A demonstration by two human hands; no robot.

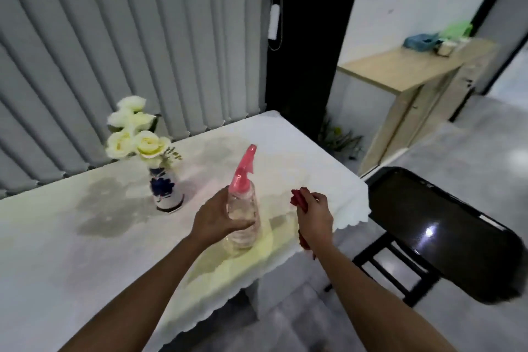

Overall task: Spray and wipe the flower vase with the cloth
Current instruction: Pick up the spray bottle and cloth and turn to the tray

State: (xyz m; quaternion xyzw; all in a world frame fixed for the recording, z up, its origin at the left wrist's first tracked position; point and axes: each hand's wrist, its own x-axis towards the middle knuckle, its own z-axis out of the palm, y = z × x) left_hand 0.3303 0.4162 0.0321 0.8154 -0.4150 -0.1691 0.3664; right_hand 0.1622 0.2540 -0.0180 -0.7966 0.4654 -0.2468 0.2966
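The left hand is wrapped around the body of the clear spray bottle, which stands on or sits just above the worktop near its front edge, its pink trigger head pointing up and away. The right hand is closed on a bunched red cloth close to the worktop's right edge. The flower vase, white with a blue pattern and holding pale roses, stands upright further back and to the left of the bottle, apart from both hands, beside a damp-looking patch on the covering. The step in hand looks like bringing the bottle to bear for spraying. To do it well, the grip probably needs to shift up so a finger reaches the trigger, and the nozzle should be turned toward the vase body rather than the blooms. A short burst from near would limit more wetting of the covering. The cloth hand should be ready to steady the narrow vase, which could tip easily when wiped.
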